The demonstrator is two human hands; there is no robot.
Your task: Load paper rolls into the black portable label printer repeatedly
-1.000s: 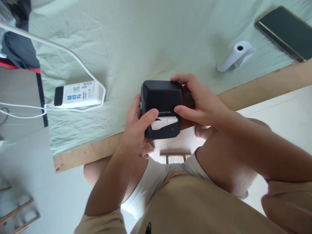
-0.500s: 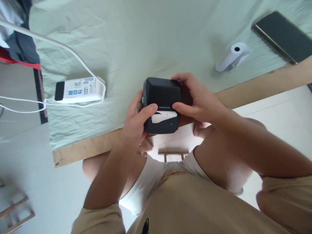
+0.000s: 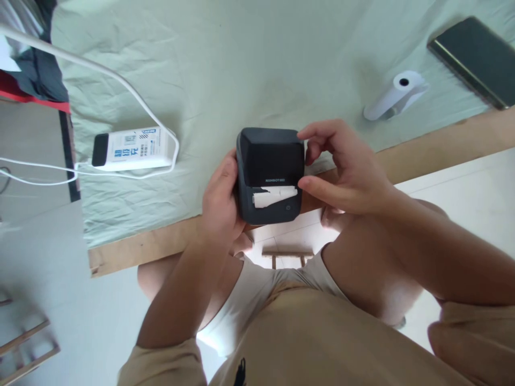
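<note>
A small black label printer (image 3: 271, 158) is held over the table's front edge, its glossy lid toward me. From its front slot sticks a torn strip of white paper (image 3: 274, 197). My left hand (image 3: 222, 201) grips the printer's left side, thumb along the edge and the other fingers hidden beneath or behind. At the right side is my right hand (image 3: 341, 166), its thumb and forefinger apart, with the tips at or very near the printer's right edge. The hand is not wrapped round the printer.
On the green cloth (image 3: 225, 64), a white power bank (image 3: 132, 150) with a white cable (image 3: 100, 72) lies at left. A white paper roll (image 3: 388, 96) and a dark phone-like slab (image 3: 475, 59) are at right. The table's wooden edge (image 3: 148, 241) runs in front of me.
My right hand has loosened from the printer and drawn slightly right, fingers apart. My left thumb has moved off the printer's front to its left side.
</note>
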